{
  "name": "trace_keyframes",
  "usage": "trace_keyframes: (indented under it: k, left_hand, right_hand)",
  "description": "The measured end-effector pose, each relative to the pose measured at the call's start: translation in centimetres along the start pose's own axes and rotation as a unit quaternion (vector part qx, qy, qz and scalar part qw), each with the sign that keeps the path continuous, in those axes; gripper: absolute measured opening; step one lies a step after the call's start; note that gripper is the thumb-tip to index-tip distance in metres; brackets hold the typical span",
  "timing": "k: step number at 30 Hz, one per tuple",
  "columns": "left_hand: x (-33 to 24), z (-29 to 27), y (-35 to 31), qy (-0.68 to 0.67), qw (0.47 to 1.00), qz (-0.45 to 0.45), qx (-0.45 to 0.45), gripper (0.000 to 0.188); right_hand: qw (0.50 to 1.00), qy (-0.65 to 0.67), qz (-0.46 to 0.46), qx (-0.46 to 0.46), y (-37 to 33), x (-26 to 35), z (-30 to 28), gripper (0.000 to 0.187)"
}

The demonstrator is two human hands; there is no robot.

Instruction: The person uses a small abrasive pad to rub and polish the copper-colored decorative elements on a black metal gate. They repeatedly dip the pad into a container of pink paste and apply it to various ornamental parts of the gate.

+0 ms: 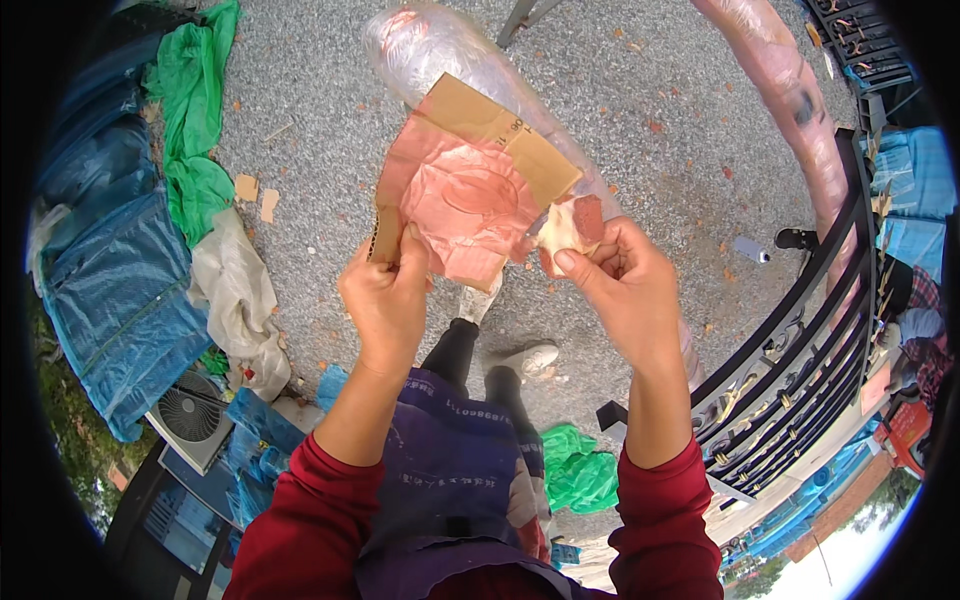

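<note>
My left hand grips the lower left edge of a piece of brown cardboard, its fingers closed on it. Wet-looking pink paint or paste covers most of the cardboard's face. Between the thumb and fingers of my right hand is a small, cream-coloured, pink-stained piece of sponge or cloth. It lies close to the cardboard's right edge; whether the two touch, I cannot tell. Both hands are raised in front of my purple apron.
Beyond the cardboard, a long plastic-wrapped bundle lies on the grey ground. A black metal railing and a pink wrapped tube stand at right. Blue sheeting, green netting and an outdoor fan unit are at left.
</note>
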State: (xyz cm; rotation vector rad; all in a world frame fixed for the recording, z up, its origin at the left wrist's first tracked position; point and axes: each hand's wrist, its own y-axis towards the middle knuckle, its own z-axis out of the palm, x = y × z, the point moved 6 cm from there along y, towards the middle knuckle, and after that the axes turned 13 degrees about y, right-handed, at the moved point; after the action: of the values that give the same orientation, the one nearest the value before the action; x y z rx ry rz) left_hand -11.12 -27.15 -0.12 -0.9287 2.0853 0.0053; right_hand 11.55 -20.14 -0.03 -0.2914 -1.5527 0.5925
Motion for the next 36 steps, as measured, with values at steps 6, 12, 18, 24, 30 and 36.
trace_keyframes:
  k: [6,12,18,24,30,36]
  left_hand:
    - [0.2,0.2,0.0,-0.115,0.993,-0.037,0.013,0.021]
    - [-0.3,-0.6,-0.5,-0.208,0.976,-0.051,0.039,0.02]
    - [-1.3,2.3,-1.9,-0.196,0.977,-0.044,0.066,0.017]
    - [-0.8,3.6,-1.9,-0.096,0.995,-0.014,0.016,0.019]
    - [-0.5,3.8,-1.5,-0.071,0.997,-0.001,-0.01,0.02]
    - [-0.5,4.2,-1.4,-0.053,0.998,-0.012,-0.007,0.022]
  right_hand:
    - [0.981,0.179,0.011,-0.071,0.4,-1.0,-3.2,0.024]
    - [0.978,0.178,0.016,-0.112,1.6,-1.5,-3.4,0.028]
    - [0.978,0.179,0.021,-0.104,2.2,-1.9,-2.0,0.026]
    - [0.979,0.165,0.027,-0.114,1.6,-2.4,-2.5,0.023]
    - [0.977,0.176,0.054,-0.109,0.6,-2.4,-3.1,0.022]
    - [0.957,0.262,0.073,-0.103,-0.7,-3.2,-3.2,0.023]
